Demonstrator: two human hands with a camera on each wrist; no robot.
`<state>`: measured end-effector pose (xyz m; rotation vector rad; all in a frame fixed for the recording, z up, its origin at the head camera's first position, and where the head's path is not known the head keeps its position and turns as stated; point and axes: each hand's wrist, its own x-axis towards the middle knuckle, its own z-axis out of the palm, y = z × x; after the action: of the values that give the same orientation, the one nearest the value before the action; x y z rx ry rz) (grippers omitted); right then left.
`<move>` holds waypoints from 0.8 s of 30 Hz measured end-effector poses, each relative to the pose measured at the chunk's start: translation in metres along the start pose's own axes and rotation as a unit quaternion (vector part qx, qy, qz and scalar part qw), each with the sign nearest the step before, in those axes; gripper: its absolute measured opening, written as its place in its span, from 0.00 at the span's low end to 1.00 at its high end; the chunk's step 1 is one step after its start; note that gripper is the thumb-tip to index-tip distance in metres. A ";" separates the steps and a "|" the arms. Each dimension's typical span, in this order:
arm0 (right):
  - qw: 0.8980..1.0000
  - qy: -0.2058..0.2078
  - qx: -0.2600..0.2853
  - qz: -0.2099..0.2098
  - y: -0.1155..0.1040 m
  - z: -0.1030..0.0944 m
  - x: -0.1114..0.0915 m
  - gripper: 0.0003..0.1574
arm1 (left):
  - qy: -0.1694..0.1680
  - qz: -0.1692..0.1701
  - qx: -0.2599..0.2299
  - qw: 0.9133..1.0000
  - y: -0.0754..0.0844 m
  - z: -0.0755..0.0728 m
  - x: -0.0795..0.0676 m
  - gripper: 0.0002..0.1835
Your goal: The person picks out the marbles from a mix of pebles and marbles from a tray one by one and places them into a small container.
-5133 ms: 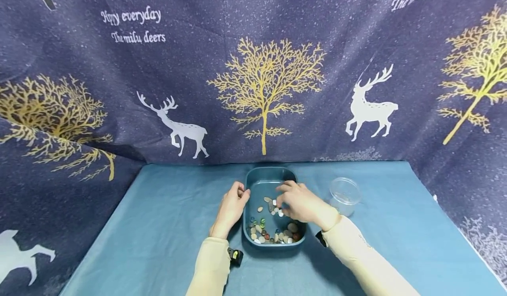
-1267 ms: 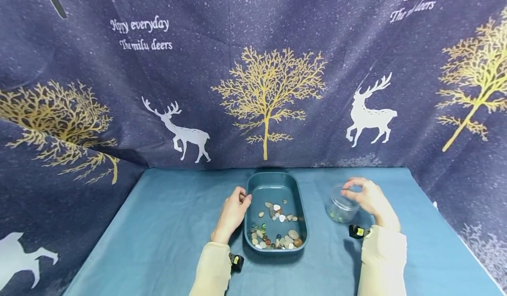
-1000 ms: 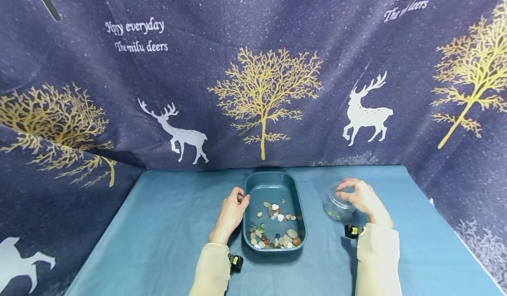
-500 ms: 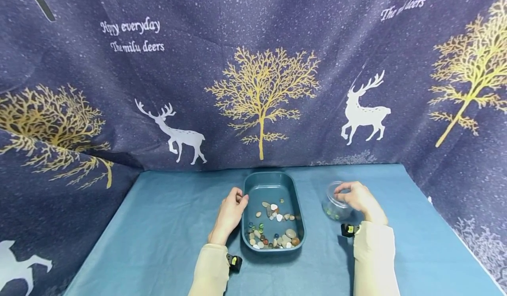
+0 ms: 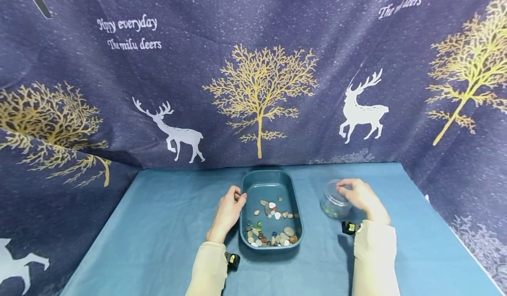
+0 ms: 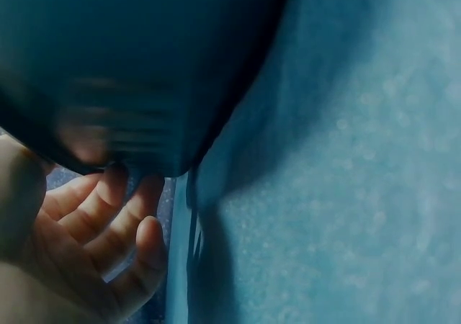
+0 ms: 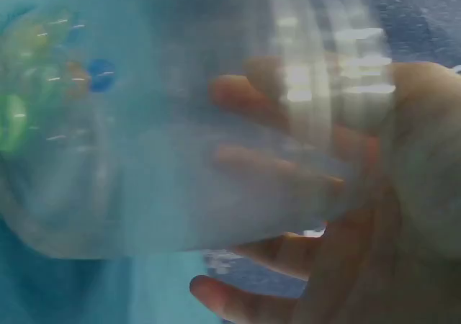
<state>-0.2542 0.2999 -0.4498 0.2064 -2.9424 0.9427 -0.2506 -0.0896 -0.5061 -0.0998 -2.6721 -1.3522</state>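
A teal rectangular tray (image 5: 271,190) holds pebbles (image 5: 288,231) and glass marbles (image 5: 259,225), mostly gathered at its near end. My left hand (image 5: 226,211) grips the tray's left rim between thumb and curled fingers. Right of the tray stands a clear plastic jar (image 5: 335,209) with green, blue and amber marbles (image 7: 101,75) at its bottom. Over the jar's mouth is my right hand (image 5: 364,200). Through the clear wall in the right wrist view, two fingertips (image 7: 229,92) show apart with nothing visible between them; other fingers lie outside the wall.
A blue-green cloth (image 5: 170,225) covers the table. Behind it hangs a dark blue curtain (image 5: 222,31) printed with deer and trees. A small black camera sits on each wrist, the left camera (image 5: 233,260) close to the tray's near left corner.
About five seconds ago my right hand was among the pebbles in the tray; it has since moved right to the jar and stays there. My left hand keeps its place on the rim.
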 end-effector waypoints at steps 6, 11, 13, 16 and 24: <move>0.997 0.061 -0.008 -0.041 -0.024 -0.017 -0.008 0.14 | -0.009 0.002 -0.001 1.000 0.000 0.000 0.001 0.07; 0.987 0.085 -0.014 -0.137 -0.062 -0.009 -0.004 0.13 | -0.002 0.004 -0.001 1.000 -0.002 -0.003 0.001 0.07; 0.981 0.081 -0.014 -0.176 -0.079 0.000 -0.001 0.13 | -0.002 0.004 -0.002 1.000 -0.002 -0.004 0.001 0.07; 0.973 0.070 -0.018 -0.217 -0.100 0.013 0.002 0.13 | -0.010 0.003 -0.004 1.000 -0.003 -0.004 0.001 0.07; 0.950 0.016 -0.082 -0.301 -0.142 0.038 0.004 0.12 | -0.007 -0.002 -0.003 1.000 -0.002 0.001 0.002 0.07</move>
<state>-0.2386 0.1632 -0.3985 0.9945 -2.6297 0.5952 -0.2528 -0.0903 -0.5080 -0.1044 -2.6825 -1.3657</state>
